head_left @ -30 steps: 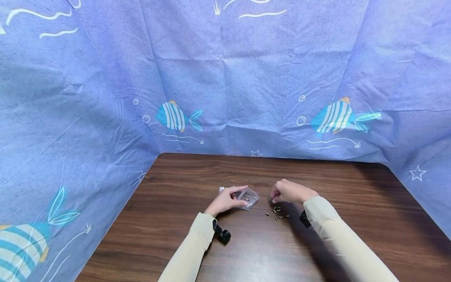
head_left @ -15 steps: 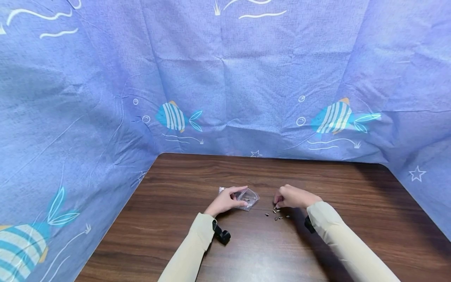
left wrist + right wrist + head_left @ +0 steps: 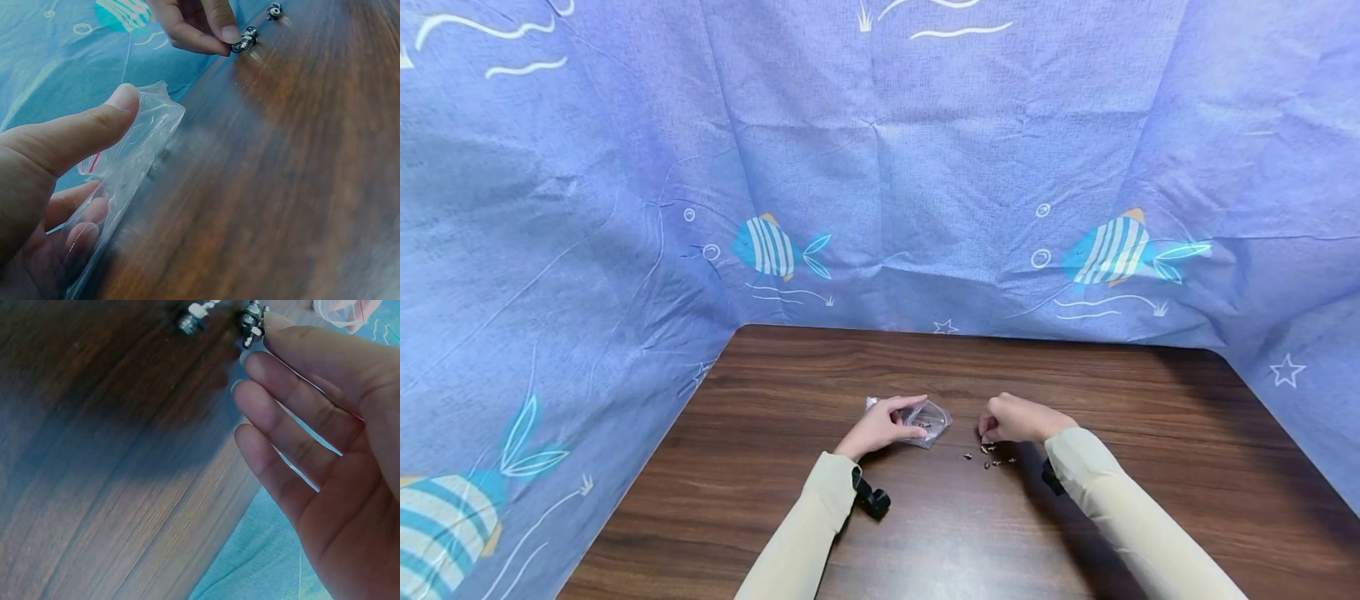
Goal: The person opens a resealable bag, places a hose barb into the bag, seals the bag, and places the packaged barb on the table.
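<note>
My left hand [image 3: 880, 429] holds a clear plastic zip bag [image 3: 938, 421] at its mouth, the thumb [image 3: 103, 128] on the near edge and the other fingers seen through the film. A few small metal pieces lie inside the bag in the head view. To the right, my right hand [image 3: 1018, 418] is low over the table, thumb and index finger pinching a small black-and-silver metal piece [image 3: 251, 325]. Its other fingers are loosely bent in the right wrist view. More such metal pieces [image 3: 997, 462] lie scattered just below this hand; another metal piece [image 3: 192, 319] shows beside it.
The dark wood-grain table [image 3: 790, 375] carries both hands' work. A blue cloth [image 3: 955, 167] printed with fish hangs behind and on both sides. A black strap with a camera [image 3: 874, 498] sits on the left wrist, near the tabletop.
My right hand first moved down and right onto the loose metal pieces, then slightly back left with its fingertips pinched. The left hand and bag have stayed in place.
</note>
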`<action>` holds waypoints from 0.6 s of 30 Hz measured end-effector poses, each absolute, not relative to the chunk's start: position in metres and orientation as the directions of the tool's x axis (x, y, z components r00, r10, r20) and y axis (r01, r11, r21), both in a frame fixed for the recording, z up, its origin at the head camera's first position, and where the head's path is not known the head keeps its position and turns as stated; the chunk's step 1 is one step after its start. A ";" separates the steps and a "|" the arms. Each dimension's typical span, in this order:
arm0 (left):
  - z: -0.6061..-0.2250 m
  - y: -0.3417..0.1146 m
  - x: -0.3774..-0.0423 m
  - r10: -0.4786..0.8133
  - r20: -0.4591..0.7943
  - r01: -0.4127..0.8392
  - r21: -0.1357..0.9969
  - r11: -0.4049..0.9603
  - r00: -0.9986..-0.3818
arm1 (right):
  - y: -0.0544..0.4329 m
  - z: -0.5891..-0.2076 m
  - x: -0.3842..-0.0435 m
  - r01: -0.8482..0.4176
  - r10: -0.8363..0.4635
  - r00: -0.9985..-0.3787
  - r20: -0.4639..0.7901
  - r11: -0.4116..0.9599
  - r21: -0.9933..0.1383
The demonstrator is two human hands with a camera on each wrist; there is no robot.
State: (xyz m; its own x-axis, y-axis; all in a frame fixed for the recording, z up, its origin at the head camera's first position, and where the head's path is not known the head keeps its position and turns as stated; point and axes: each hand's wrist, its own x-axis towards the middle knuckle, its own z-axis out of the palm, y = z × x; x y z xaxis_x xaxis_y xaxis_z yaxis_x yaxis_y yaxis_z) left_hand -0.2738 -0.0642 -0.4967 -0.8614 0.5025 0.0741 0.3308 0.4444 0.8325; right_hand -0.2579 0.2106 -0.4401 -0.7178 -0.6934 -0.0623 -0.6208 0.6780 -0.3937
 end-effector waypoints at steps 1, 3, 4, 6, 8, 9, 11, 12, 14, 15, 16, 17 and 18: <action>-0.497 -0.064 -0.274 0.503 0.076 0.333 0.833 0.443 -0.861 | 0.210 -0.440 -0.258 -0.618 -0.692 -0.719 -0.066 0.681 -0.393; -0.497 -0.064 -0.274 0.505 0.076 0.334 0.832 0.442 -0.860 | 0.209 -0.441 -0.259 -0.618 -0.692 -0.719 -0.069 0.681 -0.393; -0.497 -0.064 -0.274 0.505 0.075 0.334 0.832 0.443 -0.860 | 0.209 -0.441 -0.259 -0.620 -0.693 -0.718 -0.069 0.681 -0.390; -0.497 -0.065 -0.274 0.506 0.075 0.335 0.831 0.444 -0.859 | 0.208 -0.441 -0.259 -0.615 -0.689 -0.722 -0.073 0.686 -0.388; -0.497 -0.065 -0.274 0.508 0.073 0.334 0.832 0.444 -0.858 | 0.209 -0.441 -0.259 -0.611 -0.684 -0.725 -0.077 0.691 -0.386; -0.497 -0.065 -0.274 0.509 0.074 0.335 0.831 0.444 -0.858 | 0.209 -0.441 -0.259 -0.609 -0.682 -0.727 -0.079 0.694 -0.384; -0.497 -0.065 -0.274 0.510 0.073 0.337 0.829 0.446 -0.857 | 0.208 -0.442 -0.259 -0.601 -0.675 -0.733 -0.084 0.700 -0.385; -0.497 -0.065 -0.274 0.511 0.073 0.337 0.829 0.446 -0.856 | 0.208 -0.442 -0.259 -0.604 -0.677 -0.732 -0.081 0.699 -0.381; -0.497 -0.065 -0.274 0.511 0.073 0.337 0.828 0.447 -0.856 | 0.208 -0.442 -0.259 -0.604 -0.675 -0.734 -0.080 0.701 -0.380; -0.497 -0.065 -0.274 0.511 0.074 0.337 0.830 0.445 -0.857 | 0.208 -0.442 -0.259 -0.611 -0.680 -0.730 -0.074 0.697 -0.377; -0.497 -0.065 -0.274 0.509 0.076 0.337 0.831 0.443 -0.857 | 0.207 -0.442 -0.259 -0.617 -0.684 -0.726 -0.068 0.692 -0.374; -0.497 -0.065 -0.273 0.508 0.076 0.336 0.832 0.442 -0.858 | 0.207 -0.442 -0.259 -0.624 -0.689 -0.722 -0.062 0.688 -0.370; -0.497 -0.065 -0.274 0.508 0.080 0.338 0.832 0.439 -0.858 | 0.207 -0.442 -0.259 -0.630 -0.693 -0.719 -0.057 0.684 -0.367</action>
